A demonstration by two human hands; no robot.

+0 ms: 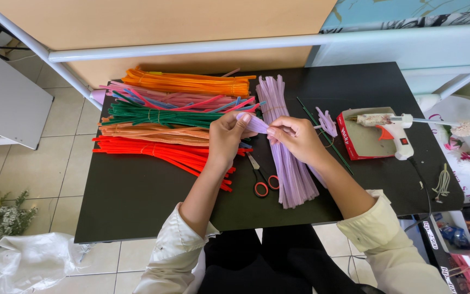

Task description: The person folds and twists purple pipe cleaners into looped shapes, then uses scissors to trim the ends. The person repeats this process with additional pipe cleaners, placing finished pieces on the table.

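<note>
Shaping a lilac pipe-cleaner loop (255, 124) — held just above the black table (137, 201), over the lilac bundle (289, 158). Left hand (227, 136) pinching the loop's rounded end between thumb and fingertips; right hand (295, 139) pinching the other end, fingers curled. Mid-bend, by the look of it: a petal being formed, like the finished lilac piece (327, 122) near the glue gun (390, 128). Next, probably a tight twist at the base — firm grip needed. Scissors (262, 179) lying below, untouched.
</note>
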